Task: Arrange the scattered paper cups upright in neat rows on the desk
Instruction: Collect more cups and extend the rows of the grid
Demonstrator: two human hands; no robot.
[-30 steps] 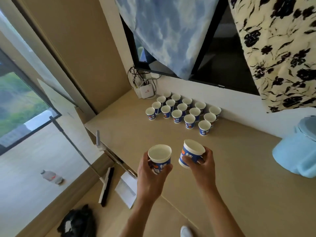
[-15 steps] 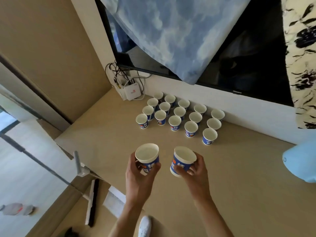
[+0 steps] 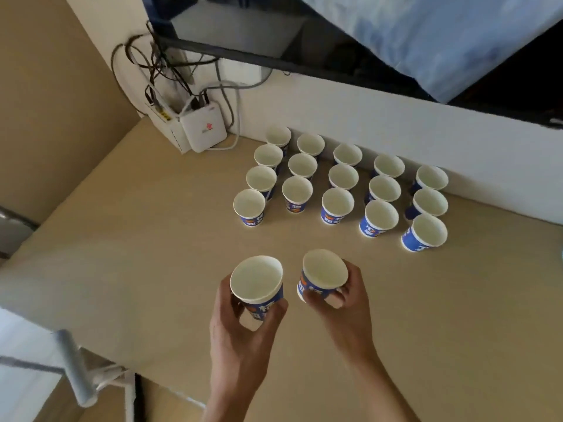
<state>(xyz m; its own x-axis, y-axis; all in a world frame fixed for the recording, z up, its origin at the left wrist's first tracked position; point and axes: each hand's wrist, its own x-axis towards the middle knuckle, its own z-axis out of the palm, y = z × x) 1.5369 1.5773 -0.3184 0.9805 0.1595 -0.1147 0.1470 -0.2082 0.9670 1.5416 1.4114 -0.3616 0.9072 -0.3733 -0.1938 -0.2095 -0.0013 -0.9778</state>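
Several blue-and-white paper cups (image 3: 337,205) stand upright in rows on the beige desk (image 3: 152,239), close to the back wall. My left hand (image 3: 240,330) grips one more cup (image 3: 257,280), mouth up, above the desk's front part. Beside it my right hand (image 3: 344,306) grips another cup (image 3: 324,271), tilted slightly to the left. Both held cups are in front of the rows, a short way from the nearest standing cup (image 3: 249,207).
A white router (image 3: 203,129) with tangled cables leans in the back left corner. A dark screen (image 3: 335,41) half covered by a blue cloth (image 3: 441,35) hangs above the cups. The desk's left edge drops off near a white stand (image 3: 74,370).
The view has moved closer to the desk and the rows. Both hands have carried their cups forward toward the rows. The blue container at the right has left the view.
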